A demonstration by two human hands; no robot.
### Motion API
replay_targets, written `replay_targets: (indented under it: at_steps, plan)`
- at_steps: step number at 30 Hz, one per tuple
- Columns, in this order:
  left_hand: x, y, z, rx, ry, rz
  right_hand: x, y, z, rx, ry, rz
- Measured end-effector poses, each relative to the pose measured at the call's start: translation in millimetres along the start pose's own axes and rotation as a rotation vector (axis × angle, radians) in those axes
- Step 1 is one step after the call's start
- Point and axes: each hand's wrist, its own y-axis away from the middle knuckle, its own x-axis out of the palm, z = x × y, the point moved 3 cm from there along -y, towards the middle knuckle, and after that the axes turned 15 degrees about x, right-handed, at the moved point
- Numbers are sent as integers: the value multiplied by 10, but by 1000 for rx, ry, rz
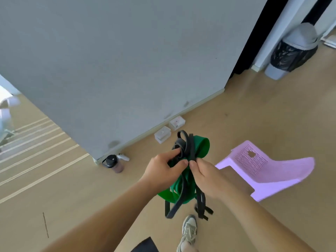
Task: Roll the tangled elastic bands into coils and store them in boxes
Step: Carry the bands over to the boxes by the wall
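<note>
A tangle of elastic bands hangs in the air at the centre of the head view: a wide green band (201, 145) wound up with narrow black bands (185, 142). My left hand (163, 169) grips the tangle from the left, fingers curled round black loops. My right hand (205, 176) pinches a black strand at the middle, thumb and forefinger together. Loose black ends (201, 206) and a green loop (169, 194) dangle below my hands. Two small white boxes (162, 134) (177, 122) lie on the floor by the wall's base.
A pink plastic stool (263, 170) lies tipped on the wooden floor at the right. A dark-capped bottle (113, 163) and a white controller (123, 157) sit at the wall's corner. A bin with a black liner (292, 51) stands far right. My shoe (189, 228) is below.
</note>
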Motion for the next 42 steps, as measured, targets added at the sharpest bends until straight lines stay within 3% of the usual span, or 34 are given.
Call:
replay_targets:
  at_steps: [8, 19, 26, 34, 42]
  plan:
    - [-28, -1804, -195, -73, -72, 8, -1110, -1644, 227, 16, 107, 164]
    - [-177, -4126, 609, -187, -32, -50, -1834, -4041, 802, 44, 204, 248]
    - [-104, -5130, 934, -323, 28, -121, -2185, -5264, 958, 29, 301, 409]
    - [730, -6064, 1700, -572, 122, -357, -2001, -7055, 397, -39, 461, 621]
    - [1715, -6299, 2921, -812, 245, -471, -1152, -8138, -466, 7, 705, 754]
